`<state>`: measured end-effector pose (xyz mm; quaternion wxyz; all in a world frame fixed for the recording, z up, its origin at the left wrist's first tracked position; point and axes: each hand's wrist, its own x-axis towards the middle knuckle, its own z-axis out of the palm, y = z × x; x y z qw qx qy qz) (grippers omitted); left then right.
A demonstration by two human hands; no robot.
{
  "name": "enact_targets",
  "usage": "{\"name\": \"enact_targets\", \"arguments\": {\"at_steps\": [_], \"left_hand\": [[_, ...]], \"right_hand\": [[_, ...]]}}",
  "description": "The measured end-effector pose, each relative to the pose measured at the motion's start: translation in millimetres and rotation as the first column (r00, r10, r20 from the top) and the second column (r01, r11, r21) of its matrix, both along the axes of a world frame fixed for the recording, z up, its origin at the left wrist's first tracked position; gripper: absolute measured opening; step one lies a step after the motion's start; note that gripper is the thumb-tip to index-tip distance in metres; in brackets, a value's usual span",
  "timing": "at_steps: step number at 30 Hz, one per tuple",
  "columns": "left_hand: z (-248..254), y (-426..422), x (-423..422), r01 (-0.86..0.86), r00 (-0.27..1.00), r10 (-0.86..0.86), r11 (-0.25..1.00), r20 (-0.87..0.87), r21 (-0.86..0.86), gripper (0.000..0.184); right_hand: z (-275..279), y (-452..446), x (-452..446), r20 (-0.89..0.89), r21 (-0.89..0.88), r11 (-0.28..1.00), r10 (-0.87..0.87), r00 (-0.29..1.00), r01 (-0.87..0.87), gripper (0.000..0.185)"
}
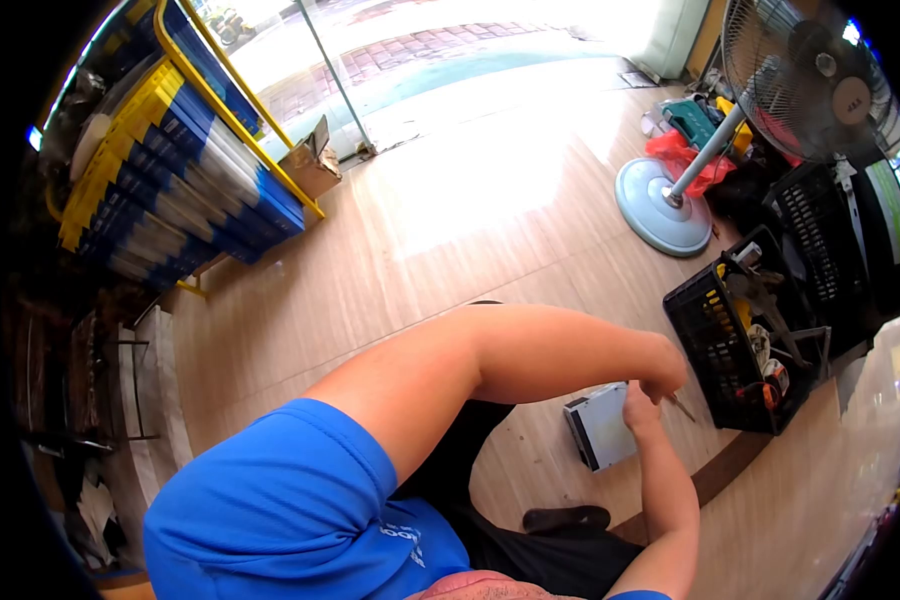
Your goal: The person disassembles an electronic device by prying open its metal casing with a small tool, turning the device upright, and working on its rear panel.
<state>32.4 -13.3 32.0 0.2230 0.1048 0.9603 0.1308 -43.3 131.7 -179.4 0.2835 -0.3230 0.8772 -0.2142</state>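
My left hand point(662, 370) is closed, with its fingers bent down beside my other hand. A thin pointed tool point(682, 407) sticks out below its fingers; its handle is hidden. My right hand point(641, 408) is closed at the right edge of a flat silver metal box point(606, 428). What its fingers grip is too small to make out. The box rests low by the floor, with a dark side facing left.
A black crate point(715, 345) of tools stands right of my hands. Behind it are a fan with a round base point(660, 208) and a red bag point(692, 160). A yellow rack point(175, 60) and a cardboard box point(312, 165) stand left. A dark shoe point(567, 518) is below.
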Motion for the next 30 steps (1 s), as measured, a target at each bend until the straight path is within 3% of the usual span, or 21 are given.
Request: {"name": "enact_targets", "arguments": {"at_steps": [1, 4, 7, 11, 14, 15, 16, 18, 20, 22, 25, 27, 30], "left_hand": [[-0.3, -0.2, 0.8, 0.006, 1.000, -0.006, 1.000, -0.002, 0.001, 0.031], [-7.7, -0.1, -3.2, -0.012, 1.000, 0.012, 1.000, -0.007, 0.028, 0.031], [-7.5, 2.3, -6.7, 0.001, 0.999, -0.001, 1.000, 0.038, -0.002, 0.034], [-7.5, 0.2, -4.0, -0.026, 0.999, 0.027, 1.000, 0.044, -0.002, 0.032], [0.5, -2.3, -0.6, 0.007, 0.999, -0.007, 1.000, 0.046, -0.004, 0.032], [4.3, -2.9, 1.6, 0.029, 0.998, -0.029, 1.000, 0.048, -0.001, 0.034], [4.6, -4.0, 2.9, 0.044, 0.998, -0.044, 0.999, 0.041, 0.000, 0.034], [5.4, -3.2, 3.4, -0.009, 0.997, 0.007, 1.000, 0.071, 0.019, 0.035], [9.5, -1.9, 6.5, -0.020, 0.998, 0.020, 1.000, 0.064, -0.001, 0.036], [6.6, -1.7, 3.1, -0.017, 0.995, 0.021, 0.999, 0.099, -0.036, 0.038], [-2.1, -5.3, 2.2, -0.008, 0.996, 0.009, 1.000, 0.084, -0.009, 0.039], [-0.5, -6.1, 3.2, -0.027, 0.998, 0.026, 1.000, 0.064, 0.015, 0.036], [5.7, -4.7, 2.0, -0.059, 0.990, 0.058, 0.998, 0.127, 0.001, 0.043]], "right_hand": [[-0.3, 0.4, -0.3, -0.002, 0.001, 1.000, -0.006, 1.000, 0.006, 0.056], [-3.5, 0.8, -3.2, -0.151, -0.033, 0.966, 0.249, 0.957, -0.256, 0.032], [-12.4, -0.1, -4.5, -0.207, -0.056, 0.920, 0.369, 0.906, -0.387, 0.029], [-14.1, 1.3, 1.1, -0.118, -0.115, 0.937, 0.316, 0.942, -0.329, 0.029], [13.8, -9.6, 6.8, -0.010, 0.263, 0.902, 0.358, 0.934, -0.343, 0.041], [6.1, -8.8, 4.2, -0.015, 0.266, 0.906, 0.346, 0.938, -0.329, 0.041], [-0.2, -8.8, 3.0, -0.043, 0.169, 0.927, 0.347, 0.937, -0.336, 0.044], [-3.5, 2.5, 0.9, 0.145, -0.138, 0.982, 0.152, 0.978, -0.132, 0.051], [-17.1, 4.5, 0.6, 0.040, -0.214, 0.976, 0.058, 0.998, -0.048, 0.035], [34.4, -2.9, 17.9, 0.050, -0.063, 0.998, -0.001, 0.999, 0.004, 0.034], [-5.6, -0.2, 9.6, 0.121, -0.142, 0.986, 0.102, 0.987, -0.085, 0.039], [8.3, -3.3, 12.0, 0.105, -0.060, 0.991, 0.128, 0.986, -0.122, 0.045], [28.3, -4.0, 13.6, -0.113, 0.010, 0.959, 0.281, 0.953, -0.282, 0.040]]}}
